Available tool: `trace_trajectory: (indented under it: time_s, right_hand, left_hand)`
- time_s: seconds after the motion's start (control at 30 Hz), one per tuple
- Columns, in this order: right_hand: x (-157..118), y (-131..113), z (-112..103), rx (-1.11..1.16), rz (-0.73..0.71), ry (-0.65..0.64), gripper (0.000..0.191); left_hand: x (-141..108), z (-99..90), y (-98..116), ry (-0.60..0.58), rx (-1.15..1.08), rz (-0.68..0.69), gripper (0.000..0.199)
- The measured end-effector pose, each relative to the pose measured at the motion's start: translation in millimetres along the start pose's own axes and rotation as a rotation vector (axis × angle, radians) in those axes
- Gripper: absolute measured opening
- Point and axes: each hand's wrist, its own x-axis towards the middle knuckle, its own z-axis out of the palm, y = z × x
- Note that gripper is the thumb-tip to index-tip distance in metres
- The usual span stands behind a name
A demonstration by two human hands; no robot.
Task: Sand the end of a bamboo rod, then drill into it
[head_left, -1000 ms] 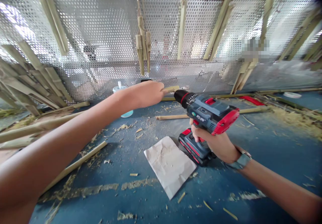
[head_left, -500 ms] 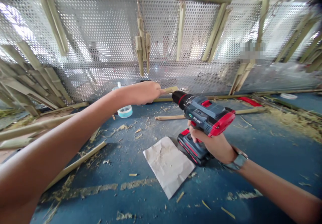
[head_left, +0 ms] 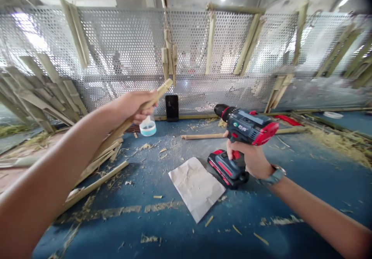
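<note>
My left hand [head_left: 139,106] is closed around a bamboo strip [head_left: 165,87], whose tip points up and to the right while its other end runs back along my forearm. My right hand [head_left: 247,154] grips the handle of a blue-black and red cordless drill [head_left: 247,125]. The drill's chuck points left, apart from the strip, and a thin bit shows faintly at its front. Its battery base is just over the blue table [head_left: 162,235], beside a creased white paper sheet [head_left: 196,187]. I cannot tell whether the base touches the table.
A dark phone [head_left: 172,108] leans upright near the perforated metal screen [head_left: 128,38]. Left of it stands a clear container with a turquoise band [head_left: 148,128]. A bamboo stick [head_left: 202,136] lies behind the drill. More bamboo pieces [head_left: 46,92] are stacked at left; shavings litter the table.
The bamboo strip was at the drill's tip; my left hand has drawn it away leftward and tilted it upward. The drill has shifted slightly right. The phone is now uncovered.
</note>
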Motion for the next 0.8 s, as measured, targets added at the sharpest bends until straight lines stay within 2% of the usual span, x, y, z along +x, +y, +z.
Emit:
trace_trajectory:
  time_s: [0.1,0.2,0.33,0.43,0.53,0.6,0.67,0.77,0.8]
  right_hand:
    - [-0.3,4.7,-0.1,0.049,0.049,0.006,0.014]
    - [0.3,5.8,-0.9,0.065,0.046,-0.007,0.015]
    - [0.8,7.5,-2.7,0.084,0.001,-0.035,0.011]
    - [0.5,6.7,-2.0,0.124,0.006,0.008,0.016]
    - [0.6,2.8,-1.3,0.062,0.006,0.038,0.006]
    - [1.0,0.2,-1.4,-0.004,-0.02,0.053,0.017]
    - [1.6,-1.1,-1.8,-0.029,-0.035,0.054,0.021]
    - [2.3,-0.5,-2.3,0.036,-0.008,0.019,0.005]
    - [2.4,-0.1,-2.5,0.056,0.006,-0.004,0.006]
  left_hand:
    - [-9.6,19.3,5.3,-0.104,-0.196,-0.061,0.04]
    - [-16.3,24.6,14.2,-0.141,-0.304,-0.089,0.04]
    - [-16.0,26.7,16.7,-0.142,-0.325,-0.098,0.04]
    - [-10.4,28.4,12.9,-0.154,-0.303,-0.081,0.04]
    - [-3.0,28.5,11.4,-0.14,-0.278,-0.065,0.039]
    - [2.9,28.8,13.6,-0.103,-0.192,-0.037,0.038]
    - [10.8,30.8,18.1,-0.026,0.035,0.042,0.038]
    - [28.6,38.1,25.8,0.099,0.484,0.235,0.038]
    - [35.9,41.4,27.7,0.119,0.579,0.293,0.038]
